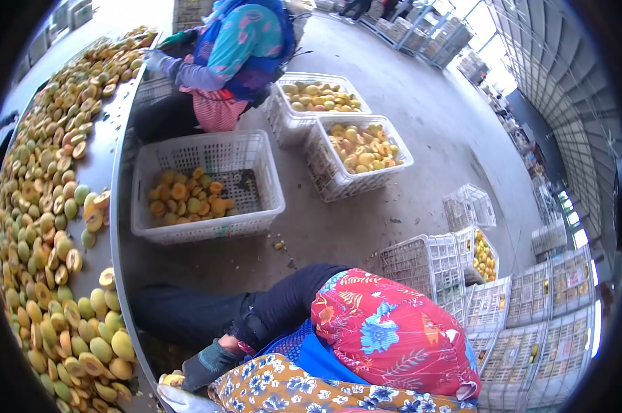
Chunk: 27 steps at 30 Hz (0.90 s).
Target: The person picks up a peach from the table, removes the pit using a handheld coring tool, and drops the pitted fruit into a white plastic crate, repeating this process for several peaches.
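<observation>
At the bottom edge, close to the table rim, my right hand (209,366) wears a dark grey glove, its fingers curled beside a yellow apricot (172,379). Anything else inside that grip is hidden. My left hand (185,399), in a pale glove and cut off by the frame, is closed around the apricot from below. Whole and halved apricots (56,275), green to orange, lie heaped along the metal table (111,172). Some halves show a hollow or a stone.
A co-worker (245,51) in a blue vest works at the table's far end. A white crate (207,230) holding apricot halves stands on the floor, with two fuller crates (359,182) behind it. More crates (517,330) are stacked at the right.
</observation>
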Motion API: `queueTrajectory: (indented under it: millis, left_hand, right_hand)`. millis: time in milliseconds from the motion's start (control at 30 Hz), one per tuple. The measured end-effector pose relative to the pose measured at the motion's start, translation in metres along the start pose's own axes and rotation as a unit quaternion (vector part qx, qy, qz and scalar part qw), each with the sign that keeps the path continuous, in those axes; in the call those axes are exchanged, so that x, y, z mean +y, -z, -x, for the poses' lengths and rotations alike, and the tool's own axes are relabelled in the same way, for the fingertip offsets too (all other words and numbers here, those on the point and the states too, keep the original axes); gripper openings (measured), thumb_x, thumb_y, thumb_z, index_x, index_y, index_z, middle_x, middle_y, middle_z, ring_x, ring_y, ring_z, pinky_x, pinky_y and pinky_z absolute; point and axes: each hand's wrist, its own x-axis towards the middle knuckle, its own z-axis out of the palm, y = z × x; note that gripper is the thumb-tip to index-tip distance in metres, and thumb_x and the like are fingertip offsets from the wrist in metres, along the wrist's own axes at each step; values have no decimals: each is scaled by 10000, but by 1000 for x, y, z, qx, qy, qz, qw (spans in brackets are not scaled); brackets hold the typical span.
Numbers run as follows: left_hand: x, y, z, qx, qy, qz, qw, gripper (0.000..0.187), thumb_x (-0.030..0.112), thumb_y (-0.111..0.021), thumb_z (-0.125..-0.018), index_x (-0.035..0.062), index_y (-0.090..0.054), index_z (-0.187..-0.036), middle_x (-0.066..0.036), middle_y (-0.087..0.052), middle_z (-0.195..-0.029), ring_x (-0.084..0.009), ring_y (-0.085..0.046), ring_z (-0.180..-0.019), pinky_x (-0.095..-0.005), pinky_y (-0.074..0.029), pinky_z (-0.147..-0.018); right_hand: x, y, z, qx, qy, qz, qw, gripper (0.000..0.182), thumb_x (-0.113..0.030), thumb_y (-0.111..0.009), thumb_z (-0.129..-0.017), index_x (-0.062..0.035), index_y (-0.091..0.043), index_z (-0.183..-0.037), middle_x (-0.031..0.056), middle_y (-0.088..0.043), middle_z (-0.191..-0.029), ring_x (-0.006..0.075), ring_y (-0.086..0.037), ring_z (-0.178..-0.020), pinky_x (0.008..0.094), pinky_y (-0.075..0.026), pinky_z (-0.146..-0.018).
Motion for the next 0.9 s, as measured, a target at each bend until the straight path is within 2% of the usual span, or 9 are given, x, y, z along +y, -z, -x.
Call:
queueTrajectory:
  millis: [33,233,433,467,567,767,900]
  left_hand:
    - [-21,-14,3,94,-1,28,995,457,349,-392,-1005,-11,-609,-825,-132,-616,-763,-232,-579,-698,-383,-493,-642]
    - [-5,-32,15,74,-95,-105,987,388,322,-427,-1016,18,-630,-886,-102,-633,-735,-239,-608,-664,-386,-501,-609]
    - [-2,-35,15,86,-167,-214,959,321,295,-463,-1028,47,-651,-946,-72,-651,-707,-246,-638,-629,-388,-509,-576]
    - [2,-37,19,86,-161,-175,968,342,317,-471,-1026,25,-648,-997,-98,-657,-703,-257,-646,-625,-389,-512,-559]
    - [8,-45,31,37,-96,-73,992,381,346,-454,-1034,11,-635,-1057,-115,-655,-797,-243,-635,-709,-373,-520,-638]
    - [-9,-53,27,-69,-59,58,994,414,370,-426,-1045,10,-614,-1125,-129,-652,-911,-230,-628,-819,-356,-520,-746]
    - [-28,-23,17,-79,11,146,986,439,387,-408,-1052,9,-600,-1170,-138,-651,-988,-221,-623,-893,-345,-519,-817]
  right_hand:
    - [5,7,4,-2,-3,-14,1000,460,-369,-478,-1012,40,-680,-957,153,-687,-771,215,-620,-695,389,-482,-687]
    - [29,23,41,46,6,-14,999,426,-357,-503,-1012,28,-683,-988,130,-689,-808,191,-619,-734,368,-488,-705]
    - [44,30,37,46,16,-23,999,394,-345,-529,-1011,16,-686,-1019,106,-692,-845,166,-619,-773,347,-494,-723]
    - [45,30,41,49,15,-23,998,389,-343,-533,-1011,14,-686,-1024,102,-692,-851,162,-619,-780,344,-495,-726]
    - [48,31,47,61,20,-32,997,374,-337,-546,-1010,8,-688,-1039,91,-694,-869,150,-619,-799,333,-498,-735]
    - [54,33,54,72,36,-70,994,348,-325,-572,-1010,-4,-691,-1070,67,-696,-906,126,-618,-838,312,-504,-753]
    - [60,15,29,-8,38,-195,980,332,-317,-589,-1009,-12,-693,-1091,52,-698,-931,110,-618,-865,298,-508,-765]
